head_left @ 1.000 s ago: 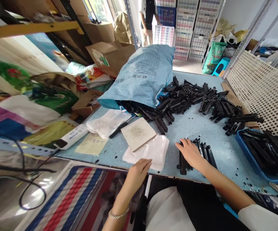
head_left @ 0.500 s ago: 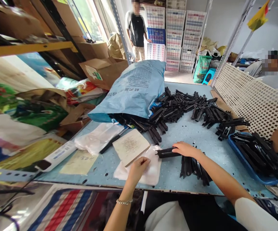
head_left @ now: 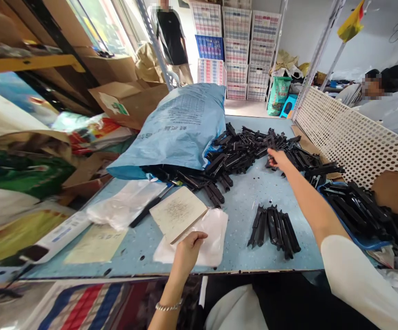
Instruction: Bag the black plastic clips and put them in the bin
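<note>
My left hand [head_left: 188, 247] is closed, thumb and index finger pressed together, over the white plastic bags [head_left: 213, 233] beside the pale square board [head_left: 178, 213]. Anything between those fingers is too small to make out. Farther off, my right hand [head_left: 279, 159] reaches to the near edge of the heap of black plastic parts [head_left: 242, 149], its fingers slightly apart and nothing visibly gripped. A group of the same black parts [head_left: 274, 229] lies side by side near the table's front edge.
A large blue sack [head_left: 178, 128] lies open toward me, black parts at its mouth. At right, a blue basket [head_left: 353, 238] holds more parts beside a perforated white panel [head_left: 353, 128]. Clear plastic bags [head_left: 125, 204] lie at left. Two people are in the background.
My right hand has let go of the black part it held near the board and moved away to the heap. My left hand remains by the plastic bags. The view has shifted slightly.
</note>
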Available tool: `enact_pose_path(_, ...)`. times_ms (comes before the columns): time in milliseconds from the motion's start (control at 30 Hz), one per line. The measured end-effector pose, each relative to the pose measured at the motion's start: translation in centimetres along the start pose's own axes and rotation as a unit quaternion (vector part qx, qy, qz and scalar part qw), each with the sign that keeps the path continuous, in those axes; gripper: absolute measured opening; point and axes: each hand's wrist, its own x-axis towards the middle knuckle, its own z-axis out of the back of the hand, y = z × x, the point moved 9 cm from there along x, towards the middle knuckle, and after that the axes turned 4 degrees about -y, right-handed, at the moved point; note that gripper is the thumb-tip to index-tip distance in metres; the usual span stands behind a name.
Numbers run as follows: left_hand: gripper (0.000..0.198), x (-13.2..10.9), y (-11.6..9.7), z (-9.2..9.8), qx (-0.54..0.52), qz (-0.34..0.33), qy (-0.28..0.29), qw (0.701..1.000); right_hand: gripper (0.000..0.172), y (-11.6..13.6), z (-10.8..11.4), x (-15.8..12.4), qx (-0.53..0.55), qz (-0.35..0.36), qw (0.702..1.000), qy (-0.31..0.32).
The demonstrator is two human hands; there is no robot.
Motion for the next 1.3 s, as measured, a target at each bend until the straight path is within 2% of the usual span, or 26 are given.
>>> enact_pose_path(67,0.028,-0.4,-0.9,0.2,0.026,-0.023,0.008,0.999,0.021,-0.2,2.8,1.0,0.005,-0.03,0.999,-0.01)
enact_pose_path(100,0.029,-0.6,-1.3,0.2,0.022,-0.029,0.011,0.999,0.021,-0.3,2.9,0.6,0.005,-0.038,0.999,0.015)
enact_pose_path(133,0.03,-0.7,-1.5,0.2,0.013,-0.028,0.014,0.999,0.023,-0.4,1.8,-0.4,0.003,-0.038,0.997,0.072)
enact_pose_path(167,0.031,-0.7,-1.5,0.2,0.0,-0.02,0.016,1.0,0.026,-0.5,-0.1,-2.2,0.002,-0.031,0.989,0.148)
enact_pose_path(200,0.032,-0.6,-1.4,0.1,-0.013,-0.006,0.015,1.0,0.029,-0.4,-3.1,-5.0,0.005,-0.012,0.965,0.262)
enact_pose_path(233,0.033,-0.4,-1.3,0.1,-0.027,0.011,0.013,1.0,0.032,-0.3,-6.2,-8.4,0.014,0.015,0.928,0.371)
enact_pose_path(267,0.034,-0.3,-1.1,0.1,-0.041,0.029,0.007,0.999,0.036,-0.1,-8.6,-11.5,0.032,0.04,0.901,0.431)
enact_pose_path(300,0.034,-0.1,-0.9,0.1,-0.054,0.046,-0.001,0.997,0.038,0.2,-10.5,-14.0,0.071,0.056,0.889,0.449)
enact_pose_path(400,0.032,0.3,-0.5,-0.2,-0.107,0.09,-0.023,0.99,0.042,0.8,-14.9,-18.8,0.264,0.01,0.878,0.398)
enact_pose_path(433,0.03,0.4,-0.4,-0.4,-0.13,0.102,-0.029,0.986,0.044,1.1,-16.2,-19.7,0.339,-0.021,0.864,0.372)
enact_pose_path(500,0.03,0.3,-0.5,-0.8,-0.18,0.123,-0.04,0.975,0.05,2.0,-18.9,-21.2,0.471,-0.08,0.81,0.34)
enact_pose_path(567,0.034,-0.1,-0.7,-1.0,-0.224,0.132,-0.049,0.964,0.056,3.4,-21.8,-21.9,0.553,-0.119,0.754,0.335)
enact_pose_path(600,0.036,-0.3,-0.8,-0.9,-0.239,0.128,-0.051,0.961,0.058,4.0,-23.2,-22.0,0.571,-0.133,0.738,0.334)
enact_pose_path(633,0.035,-0.5,-1.0,-0.7,-0.242,0.118,-0.052,0.962,0.059,4.3,-24.4,-21.8,0.578,-0.143,0.735,0.325)
enact_pose_path(700,0.026,-0.8,-1.5,0.2,-0.199,0.072,-0.052,0.976,0.057,4.0,-25.6,-20.9,0.564,-0.152,0.764,0.274)
enact_pose_path(767,0.008,-1.1,-2.2,1.1,-0.091,-0.008,-0.049,0.995,0.055,3.1,-25.1,-20.2,0.527,-0.138,0.811,0.213)
enact_pose_path(800,0.012,-1.2,-2.6,1.4,-0.029,-0.051,-0.047,0.997,0.054,2.7,-24.5,-20.2,0.511,-0.127,0.827,0.199)
enact_pose_path(833,0.021,-1.3,-2.9,1.6,0.023,-0.089,-0.044,0.995,0.054,2.4,-23.9,-20.7,0.502,-0.117,0.832,0.205)
enact_pose_path(900,0.035,-1.2,-3.1,1.8,0.085,-0.132,-0.042,0.987,0.057,2.0,-23.3,-22.8,0.496,-0.107,0.815,0.28)
enact_pose_path(1000,0.043,-0.9,-3.1,1.9,0.103,-0.138,-0.044,0.984,0.061,0.9,-23.6,-27.2,0.464,-0.142,0.777,0.402)
enact_pose_path(1067,0.046,-1.2,-3.9,1.7,0.098,-0.145,-0.049,0.983,0.057,-0.2,-24.6,-28.8,0.422,-0.174,0.782,0.425)
enact_pose_path(1167,0.049,-3.4,-6.4,0.6,0.09,-0.193,-0.033,0.976,0.051,-1.2,-26.4,-28.3,0.373,-0.184,0.816,0.402)
enact_pose_path(1233,0.052,-5.7,-8.2,-0.6,0.075,-0.244,0.006,0.967,0.048,-1.4,-26.8,-26.7,0.342,-0.162,0.856,0.352)
enact_pose_path(1300,0.054,-8.0,-9.5,-1.8,0.05,-0.287,0.053,0.955,0.044,-1.6,-26.2,-25.1,0.322,-0.134,0.892,0.289)
